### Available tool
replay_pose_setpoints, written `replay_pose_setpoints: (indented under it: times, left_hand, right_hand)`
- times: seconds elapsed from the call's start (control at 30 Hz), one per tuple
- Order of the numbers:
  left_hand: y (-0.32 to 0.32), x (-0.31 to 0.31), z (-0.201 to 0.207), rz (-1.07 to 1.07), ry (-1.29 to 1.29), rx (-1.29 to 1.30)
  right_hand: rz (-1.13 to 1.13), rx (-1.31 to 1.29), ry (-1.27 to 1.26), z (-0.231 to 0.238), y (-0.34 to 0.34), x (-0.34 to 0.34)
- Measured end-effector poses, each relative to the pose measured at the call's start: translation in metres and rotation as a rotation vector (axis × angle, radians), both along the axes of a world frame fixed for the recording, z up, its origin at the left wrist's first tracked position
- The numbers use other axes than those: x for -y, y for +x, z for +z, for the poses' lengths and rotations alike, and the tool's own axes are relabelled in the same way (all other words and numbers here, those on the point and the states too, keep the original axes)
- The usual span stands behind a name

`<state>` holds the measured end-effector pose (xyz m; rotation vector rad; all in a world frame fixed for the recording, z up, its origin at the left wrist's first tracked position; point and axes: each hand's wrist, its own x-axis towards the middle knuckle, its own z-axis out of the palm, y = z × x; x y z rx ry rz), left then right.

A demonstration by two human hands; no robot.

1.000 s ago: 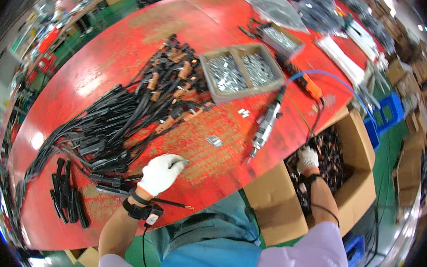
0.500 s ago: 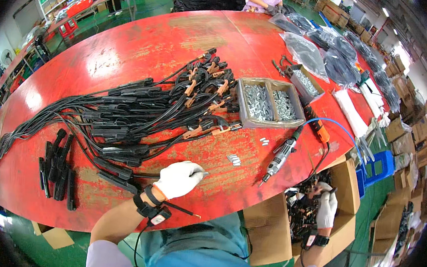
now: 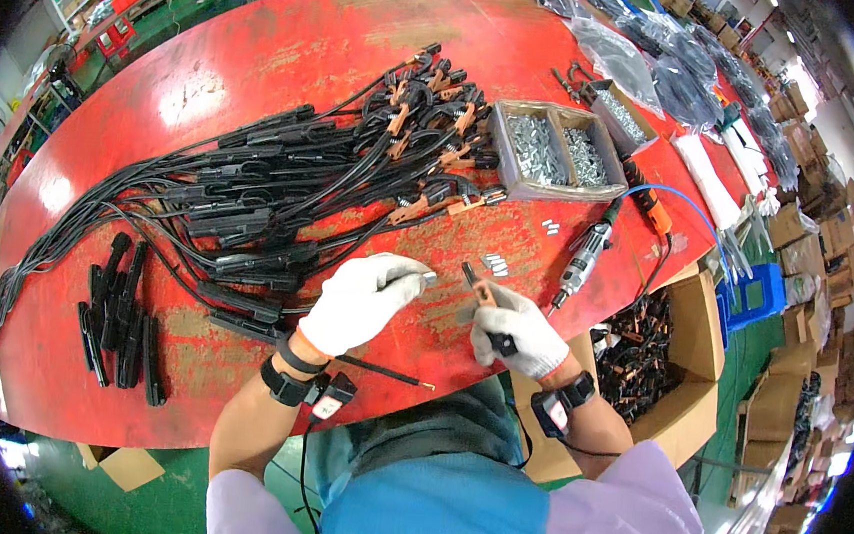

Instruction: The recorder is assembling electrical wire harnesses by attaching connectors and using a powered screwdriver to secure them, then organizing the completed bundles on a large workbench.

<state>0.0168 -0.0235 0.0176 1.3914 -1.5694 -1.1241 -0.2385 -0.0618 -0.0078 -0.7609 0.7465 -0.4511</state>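
In white gloves, both hands are over the near part of the red table (image 3: 461,348). My left hand (image 3: 356,304) pinches a small silver metal sleeve (image 3: 430,278) at its fingertips. Beneath that wrist, a black cable (image 3: 389,372) with a bare copper end pokes out. My right hand (image 3: 527,337) grips a black and copper-coloured clamp (image 3: 486,294), its lower part covered by the fingers. Several loose metal sleeves (image 3: 496,264) lie between and beyond the hands. To the left spreads a bundle of black cables (image 3: 231,213) with black handles and copper-coloured clamps.
Beyond the hands is a divided box (image 3: 563,192) of small metal parts. A grey power screwdriver (image 3: 584,261) and an orange-handled tool (image 3: 649,212) lie right of it. A cardboard box (image 3: 689,408) holding clamps stands at the right. Black handles (image 3: 124,318) are piled at the left.
My right hand has come out of the cardboard box with a clamp and moved left over the table. My left hand still holds the metal sleeve. The whole view has shifted.
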Motion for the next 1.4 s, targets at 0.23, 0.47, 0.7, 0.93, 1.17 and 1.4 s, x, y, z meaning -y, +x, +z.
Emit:
replay_pose_setpoints:
  times: [0.23,0.47,0.7,0.93,1.17,1.4]
  left_hand:
    - [0.011,0.001,-0.006,-0.104,-0.02,-0.072]
    - [0.014,-0.002,-0.005,-0.159,0.236,-0.333]
    - [0.011,-0.003,-0.002,-0.154,0.19,-0.206]
    - [0.012,-0.004,0.0,-0.148,0.15,-0.191]
    - [0.008,-0.008,0.0,-0.152,0.175,-0.188]
    - [0.003,-0.011,-0.004,-0.118,-0.001,0.002]
  right_hand:
    - [-0.084,0.021,-0.182,-0.008,0.027,-0.003]
    - [0.091,-0.256,-0.641,0.003,0.048,-0.008]
    - [-0.145,-0.561,-1.071,0.013,0.048,-0.007]
    - [-0.162,-0.489,-0.96,0.012,0.046,-0.009]
    - [-0.151,-0.554,-0.952,0.005,0.044,-0.012]
    - [-0.163,-0.337,-0.581,-0.013,0.043,-0.021]
